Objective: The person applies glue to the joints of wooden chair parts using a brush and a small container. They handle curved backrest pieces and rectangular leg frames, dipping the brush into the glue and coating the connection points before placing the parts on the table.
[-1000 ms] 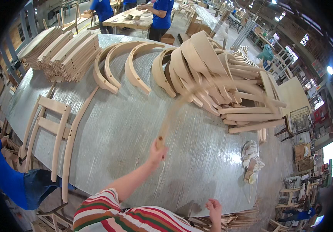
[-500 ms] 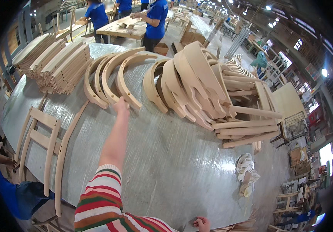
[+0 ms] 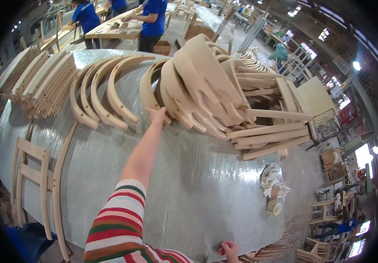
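Observation:
My left hand (image 3: 157, 115) reaches far over the table, its fingers closed round the near end of a curved wooden chair part (image 3: 147, 90). That part stands on edge beside a leaning stack of wide curved wooden pieces (image 3: 202, 65). To its left, several similar curved wooden parts (image 3: 118, 94) stand in a row, with dark holes along their faces. My right hand (image 3: 229, 250) is low at the table's near edge, fingers curled; a small dark thing shows at the fingertips, too small to name.
Piled wooden slats (image 3: 44, 85) stand at far left, with a ladder-like chair frame (image 3: 34, 175) and a long curved leg (image 3: 58, 184) nearer. More chair frames (image 3: 272, 127) pile up at right. A white cloth (image 3: 271, 177) lies beside a small round container (image 3: 276, 208). People in blue (image 3: 153, 22) work beyond.
My left hand has let go of the rightmost part in the row and moved right onto the curved part beside the stack. The whole view has shifted, so things appear further left.

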### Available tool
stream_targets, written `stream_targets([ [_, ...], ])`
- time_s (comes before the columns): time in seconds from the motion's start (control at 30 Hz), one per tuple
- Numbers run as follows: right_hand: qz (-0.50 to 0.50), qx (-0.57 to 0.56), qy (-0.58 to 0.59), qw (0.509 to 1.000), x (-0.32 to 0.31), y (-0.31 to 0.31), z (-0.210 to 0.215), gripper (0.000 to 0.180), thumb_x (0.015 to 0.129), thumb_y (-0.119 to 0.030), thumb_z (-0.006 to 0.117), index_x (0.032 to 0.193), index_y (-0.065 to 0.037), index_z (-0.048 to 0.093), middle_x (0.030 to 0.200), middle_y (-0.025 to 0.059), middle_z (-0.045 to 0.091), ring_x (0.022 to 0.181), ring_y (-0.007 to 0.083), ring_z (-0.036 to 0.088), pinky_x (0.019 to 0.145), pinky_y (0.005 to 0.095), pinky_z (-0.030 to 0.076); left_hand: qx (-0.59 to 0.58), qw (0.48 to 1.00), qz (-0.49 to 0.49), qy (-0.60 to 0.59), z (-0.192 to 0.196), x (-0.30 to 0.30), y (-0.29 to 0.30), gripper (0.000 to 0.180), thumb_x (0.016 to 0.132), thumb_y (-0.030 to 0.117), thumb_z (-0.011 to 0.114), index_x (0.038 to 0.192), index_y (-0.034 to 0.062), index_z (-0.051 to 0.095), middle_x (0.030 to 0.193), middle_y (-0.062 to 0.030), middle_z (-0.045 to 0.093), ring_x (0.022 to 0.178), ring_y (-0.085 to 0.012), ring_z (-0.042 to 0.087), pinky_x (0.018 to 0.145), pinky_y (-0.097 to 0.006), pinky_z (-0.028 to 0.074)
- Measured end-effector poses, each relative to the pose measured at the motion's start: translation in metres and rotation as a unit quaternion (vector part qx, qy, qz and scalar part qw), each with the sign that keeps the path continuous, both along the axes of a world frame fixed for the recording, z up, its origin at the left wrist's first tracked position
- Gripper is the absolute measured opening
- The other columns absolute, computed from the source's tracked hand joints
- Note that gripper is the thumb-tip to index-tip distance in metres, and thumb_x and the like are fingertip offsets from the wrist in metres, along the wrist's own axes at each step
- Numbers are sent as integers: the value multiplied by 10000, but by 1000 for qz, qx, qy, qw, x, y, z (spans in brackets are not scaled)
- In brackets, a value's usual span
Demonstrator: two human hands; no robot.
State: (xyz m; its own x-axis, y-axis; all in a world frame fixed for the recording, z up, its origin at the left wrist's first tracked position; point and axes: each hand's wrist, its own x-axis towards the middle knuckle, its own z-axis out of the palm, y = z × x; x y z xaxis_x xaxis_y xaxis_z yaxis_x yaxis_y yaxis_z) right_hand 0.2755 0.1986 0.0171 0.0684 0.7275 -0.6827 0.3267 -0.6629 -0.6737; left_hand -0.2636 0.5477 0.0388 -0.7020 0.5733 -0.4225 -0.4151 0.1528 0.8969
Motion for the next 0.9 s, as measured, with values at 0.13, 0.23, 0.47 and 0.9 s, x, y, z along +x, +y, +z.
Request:
stream_targets([
  [0.13,28,25,45,998,2,8,-12,251,884,-215,573,993,11,568,627,79,599,459,162,547,404,283,429,85,980,170,-51,13,-42,30,926,690,49,656,1378,45,36,1240,-231,427,1077,-341,516,842,-459,485],
  [0.23,-27,2,51,998,8,2,-13,137,849,-122,568,893,7,582,630,132,639,463,197,606,410,295,484,155,954,224,-124,43,-40,46,840,672,17,647,1315,51,108,1236,-219,417,1073,-323,514,838,-471,483],
  [0.47,5,-18,85,996,11,9,-10,172,856,-147,565,911,17,562,642,148,639,474,213,611,418,314,491,143,965,221,-15,60,-17,20,839,665,42,622,1319,12,96,1271,-265,393,1114,-374,497,933,-472,437],
  [0.9,48,25,47,997,13,14,-15,240,880,-226,564,917,7,607,641,75,614,492,143,558,439,275,456,232,896,362,-115,41,-45,67,787,685,62,648,1316,30,179,1199,-202,434,1031,-298,536,821,-414,486],
])
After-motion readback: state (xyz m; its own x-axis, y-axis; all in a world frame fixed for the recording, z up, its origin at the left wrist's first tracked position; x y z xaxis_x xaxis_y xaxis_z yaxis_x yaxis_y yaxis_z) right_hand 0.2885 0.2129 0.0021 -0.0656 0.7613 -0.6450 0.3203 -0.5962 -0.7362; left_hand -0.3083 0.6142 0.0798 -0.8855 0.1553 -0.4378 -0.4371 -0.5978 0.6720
